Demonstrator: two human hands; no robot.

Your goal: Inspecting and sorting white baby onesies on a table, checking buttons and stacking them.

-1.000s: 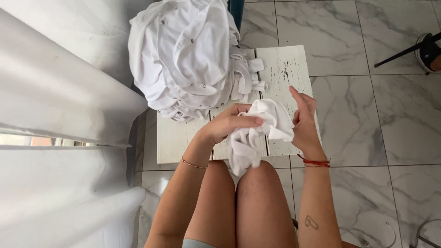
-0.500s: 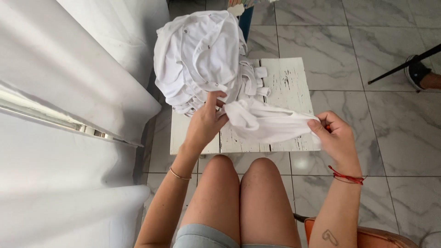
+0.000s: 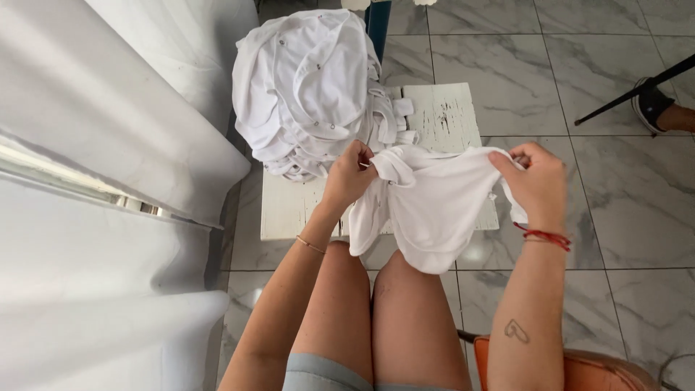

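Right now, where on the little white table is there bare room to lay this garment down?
The table's right half is bare, from the pile across to the right edge. A thin strip shows at the front left, below the pile. The back left is crowded by the pile. Both hands, left and right, hold the garment over the front edge.

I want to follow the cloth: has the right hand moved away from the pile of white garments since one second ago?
Yes. The right hand has moved rightward, away from the pile of white garments on the white table, stretching the white garment out from the left hand.
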